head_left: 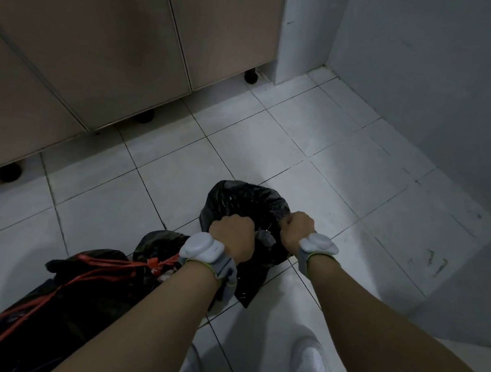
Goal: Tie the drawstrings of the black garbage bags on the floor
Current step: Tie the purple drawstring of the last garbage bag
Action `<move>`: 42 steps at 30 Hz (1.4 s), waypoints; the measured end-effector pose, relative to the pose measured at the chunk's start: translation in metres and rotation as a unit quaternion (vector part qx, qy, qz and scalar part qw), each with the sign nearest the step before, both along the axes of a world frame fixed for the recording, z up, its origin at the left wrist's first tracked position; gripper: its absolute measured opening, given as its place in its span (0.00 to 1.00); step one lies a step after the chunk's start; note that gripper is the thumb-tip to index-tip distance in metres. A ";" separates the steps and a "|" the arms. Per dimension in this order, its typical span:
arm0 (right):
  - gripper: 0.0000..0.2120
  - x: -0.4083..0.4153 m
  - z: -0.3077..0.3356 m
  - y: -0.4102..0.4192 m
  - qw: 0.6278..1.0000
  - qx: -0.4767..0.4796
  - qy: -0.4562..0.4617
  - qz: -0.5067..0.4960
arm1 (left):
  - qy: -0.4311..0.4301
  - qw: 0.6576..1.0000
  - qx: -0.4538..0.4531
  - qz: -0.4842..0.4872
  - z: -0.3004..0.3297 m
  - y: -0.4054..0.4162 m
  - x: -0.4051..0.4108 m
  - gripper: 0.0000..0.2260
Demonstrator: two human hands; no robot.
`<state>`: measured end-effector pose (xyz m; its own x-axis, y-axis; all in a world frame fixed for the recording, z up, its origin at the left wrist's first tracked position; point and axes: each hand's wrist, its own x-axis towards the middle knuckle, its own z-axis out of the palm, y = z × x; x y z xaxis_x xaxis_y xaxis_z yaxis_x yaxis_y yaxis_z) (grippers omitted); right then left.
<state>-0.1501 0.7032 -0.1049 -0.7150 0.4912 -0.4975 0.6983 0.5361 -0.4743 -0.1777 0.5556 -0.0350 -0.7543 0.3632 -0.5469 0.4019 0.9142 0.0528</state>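
Observation:
A small black garbage bag (pixel 244 199) stands on the white floor tiles in front of me. My left hand (pixel 233 235) grips the bag's gathered top on its left side, fingers curled under and hidden. My right hand (pixel 296 227) grips the top on the right side. Between the two fists the bag's mouth is bunched, with a pale scrap showing. No drawstring of this bag is visible. At the lower left lies a larger black garbage bag (pixel 69 303) with red drawstrings (pixel 97 276) knotted near my left wrist.
Beige cabinet doors (pixel 100 44) on black feet run along the left and back. A grey wall (pixel 436 85) closes the right side and corner. My white shoes (pixel 312 370) stand on the tiles below my arms. Bare tiles (pixel 350 155) lie beyond the small bag.

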 end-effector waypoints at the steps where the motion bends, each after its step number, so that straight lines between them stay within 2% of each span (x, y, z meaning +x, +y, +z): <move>1: 0.14 -0.001 0.003 0.000 1.000 -0.002 0.021 -0.016 | -0.011 1.000 0.010 0.001 -0.001 -0.004 -0.002 0.10; 6: 0.15 -0.009 0.027 -0.007 0.983 -0.012 0.153 -0.104 | -0.012 1.000 -0.007 -0.005 -0.002 -0.020 -0.004 0.10; 9: 0.17 -0.010 0.049 -0.014 0.968 -0.010 0.225 -0.112 | -0.001 1.000 -0.013 0.009 -0.011 -0.028 0.001 0.13; 11: 0.16 -0.011 0.063 -0.020 0.954 -0.072 0.258 -0.133 | 0.026 1.000 -0.011 0.011 -0.011 -0.028 0.005 0.14; 13: 0.14 -0.012 0.074 -0.024 0.940 -0.152 0.256 -0.169 | 0.060 0.998 0.026 -0.004 -0.008 -0.025 0.006 0.15; 15: 0.14 -0.011 0.080 -0.026 0.927 -0.194 0.255 -0.197 | 0.087 0.990 0.103 -0.030 -0.006 -0.020 0.003 0.15; 17: 0.13 -0.009 0.085 -0.025 0.916 -0.220 0.262 -0.210 | 0.087 0.981 0.170 -0.036 -0.001 -0.014 0.003 0.12; 20: 0.13 -0.002 0.094 -0.021 0.903 -0.256 0.278 -0.204 | 0.066 0.974 0.210 -0.046 0.001 -0.004 0.007 0.10; 23: 0.17 0.001 0.097 -0.012 0.888 -0.300 0.285 -0.200 | 0.015 0.978 0.205 -0.043 -0.001 0.003 0.015 0.11; 26: 0.19 0.005 0.101 -0.007 0.885 -0.326 0.282 -0.176 | -0.032 0.986 0.155 -0.051 -0.012 0.002 0.019 0.13; 31: 0.16 0.017 0.101 0.005 0.888 -0.341 0.285 -0.123 | -0.019 0.996 0.078 -0.030 -0.033 0.004 0.020 0.17; 33: 0.15 0.018 0.099 0.009 0.886 -0.344 0.287 -0.118 | -0.019 0.996 0.084 -0.007 -0.036 0.006 0.020 0.19; 37: 0.13 0.017 0.093 0.014 0.887 -0.320 0.302 -0.139 | -0.067 0.984 0.157 0.049 -0.035 0.007 0.010 0.28; 42: 0.10 0.017 0.083 0.013 0.907 -0.261 0.307 -0.123 | -0.074 0.983 0.155 0.064 -0.029 0.008 0.010 0.23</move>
